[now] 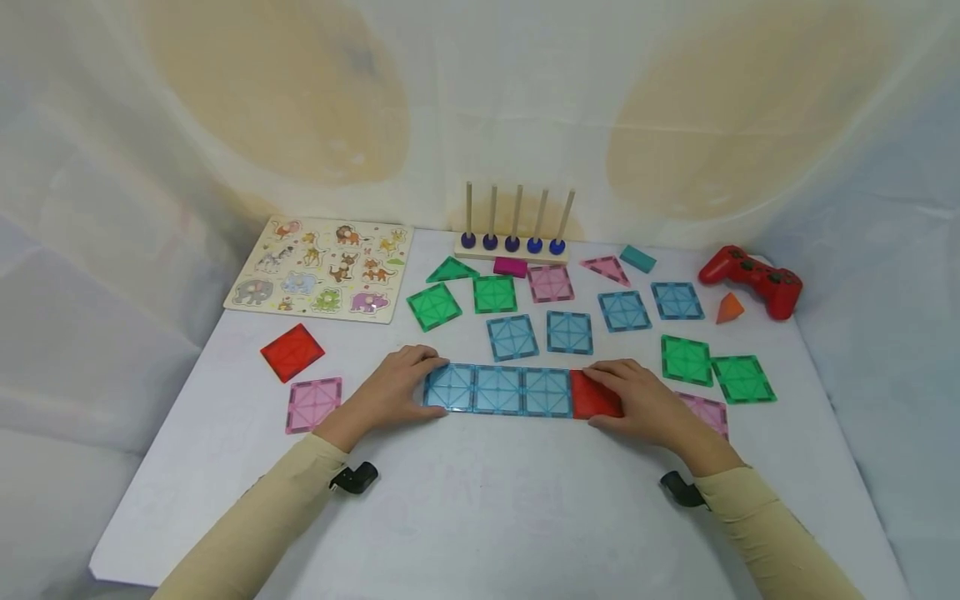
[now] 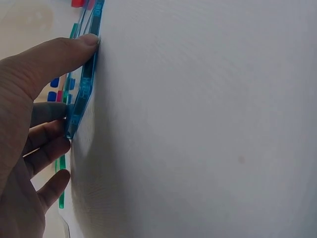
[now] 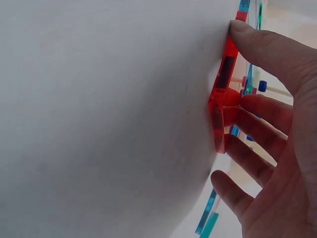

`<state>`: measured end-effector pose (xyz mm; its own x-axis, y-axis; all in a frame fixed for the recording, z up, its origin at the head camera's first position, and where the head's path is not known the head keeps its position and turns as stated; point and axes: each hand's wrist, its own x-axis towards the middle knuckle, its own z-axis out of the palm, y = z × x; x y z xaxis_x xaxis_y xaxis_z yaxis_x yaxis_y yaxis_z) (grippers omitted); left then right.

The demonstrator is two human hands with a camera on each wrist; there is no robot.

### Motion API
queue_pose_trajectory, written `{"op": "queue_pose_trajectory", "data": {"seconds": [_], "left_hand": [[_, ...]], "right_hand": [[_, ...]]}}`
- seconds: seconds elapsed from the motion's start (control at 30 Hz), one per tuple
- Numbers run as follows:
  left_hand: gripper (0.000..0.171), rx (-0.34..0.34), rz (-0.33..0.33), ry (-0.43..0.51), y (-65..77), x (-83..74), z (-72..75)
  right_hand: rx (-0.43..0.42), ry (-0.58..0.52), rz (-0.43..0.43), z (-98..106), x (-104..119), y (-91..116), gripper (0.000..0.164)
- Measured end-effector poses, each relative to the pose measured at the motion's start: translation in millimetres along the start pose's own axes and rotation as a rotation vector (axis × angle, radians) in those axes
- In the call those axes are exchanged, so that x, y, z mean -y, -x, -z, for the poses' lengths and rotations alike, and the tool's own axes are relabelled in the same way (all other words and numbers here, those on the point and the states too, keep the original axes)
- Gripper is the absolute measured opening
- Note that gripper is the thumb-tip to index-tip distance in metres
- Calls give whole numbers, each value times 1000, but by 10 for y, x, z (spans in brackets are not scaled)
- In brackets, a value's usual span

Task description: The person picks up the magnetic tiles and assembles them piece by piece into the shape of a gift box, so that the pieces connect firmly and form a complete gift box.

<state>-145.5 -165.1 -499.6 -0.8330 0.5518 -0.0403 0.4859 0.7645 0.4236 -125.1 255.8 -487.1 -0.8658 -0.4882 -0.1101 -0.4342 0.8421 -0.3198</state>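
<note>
Three translucent blue square magnetic tiles [image 1: 498,389] and a red square tile [image 1: 592,396] join edge to edge in one row at mid-table. My left hand [image 1: 397,390] holds the left end, its thumb on the near edge of the end blue tile [image 2: 85,82] and its fingers at the far edge. At the other end, my right hand [image 1: 643,402] grips the red tile by its near and far edges and covers its right part. Seen side-on in the right wrist view, the red tile [image 3: 224,72] has the right thumb on its edge, fingers behind it.
Loose blue, green and pink tiles lie behind the row, with a wooden peg stand [image 1: 512,247] at the back. An animal puzzle board [image 1: 321,268] is back left, a red game controller [image 1: 752,279] back right. Another red tile [image 1: 292,352] lies left.
</note>
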Motion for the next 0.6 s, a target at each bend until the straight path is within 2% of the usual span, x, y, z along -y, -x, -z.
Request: {"op": "queue_pose_trajectory", "data": {"seconds": [0.6], "left_hand": [[77, -8, -11, -9, -35, -34, -15]], "right_hand": [[11, -19, -23, 37, -45, 20, 82]]}}
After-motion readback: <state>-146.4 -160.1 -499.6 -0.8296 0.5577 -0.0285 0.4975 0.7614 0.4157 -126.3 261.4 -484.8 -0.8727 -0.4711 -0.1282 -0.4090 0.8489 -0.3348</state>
